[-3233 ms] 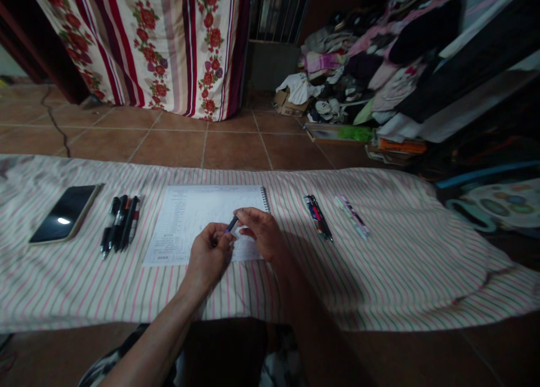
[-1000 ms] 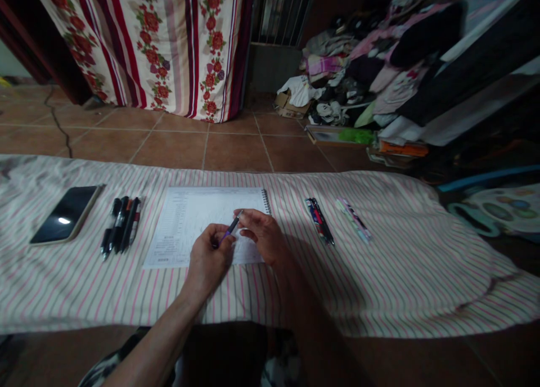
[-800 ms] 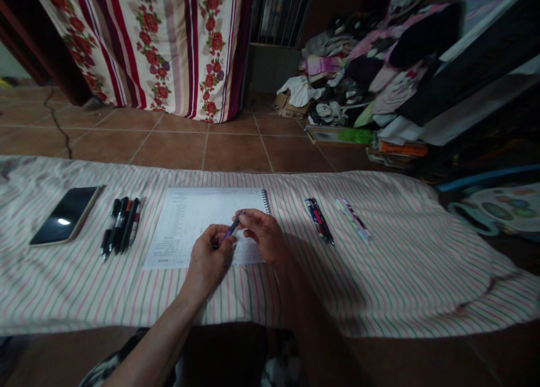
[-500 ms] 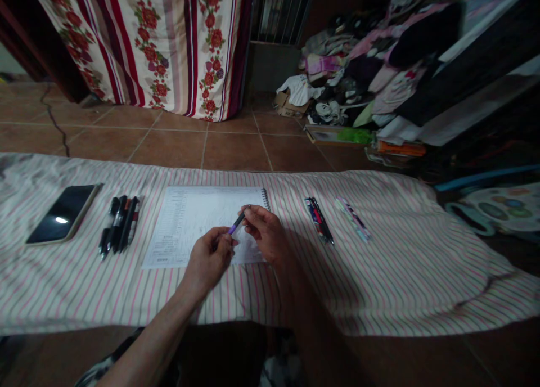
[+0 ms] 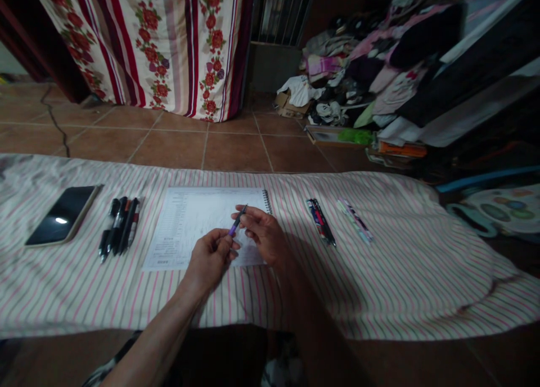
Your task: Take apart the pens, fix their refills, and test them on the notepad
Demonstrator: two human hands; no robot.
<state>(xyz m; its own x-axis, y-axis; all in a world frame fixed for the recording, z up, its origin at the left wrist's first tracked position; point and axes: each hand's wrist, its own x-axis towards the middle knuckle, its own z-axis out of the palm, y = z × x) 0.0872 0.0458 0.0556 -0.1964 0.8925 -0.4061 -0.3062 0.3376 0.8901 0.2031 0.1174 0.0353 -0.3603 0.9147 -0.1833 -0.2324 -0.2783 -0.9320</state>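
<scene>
A purple and black pen [image 5: 234, 226] is held slanted above a spiral notebook [image 5: 177, 215], its dark tip pointing up and to the right. My left hand [image 5: 211, 256] pinches the pen's lower end between thumb and fingers. Around the dark upper part curl the fingers of my right hand [image 5: 265, 234], with the tip showing between them. The notebook lies open to a white page with a printed column at the left, and its wire binding runs along the right side. My hands cover the page's lower right portion.
Several dark pens [image 5: 120, 226] lie left of the notebook, beside a smartphone [image 5: 63, 215]. To the right are some dark pens [image 5: 320, 223] and pastel pens [image 5: 355, 221]. Striped cloth [image 5: 400, 274] covers the surface. Beyond are a floral curtain [image 5: 169, 49] and piled clothes [image 5: 363, 66].
The fingers of my right hand have shifted slightly down and left along the pen, so its dark tip now shows. The pen stands a little steeper.
</scene>
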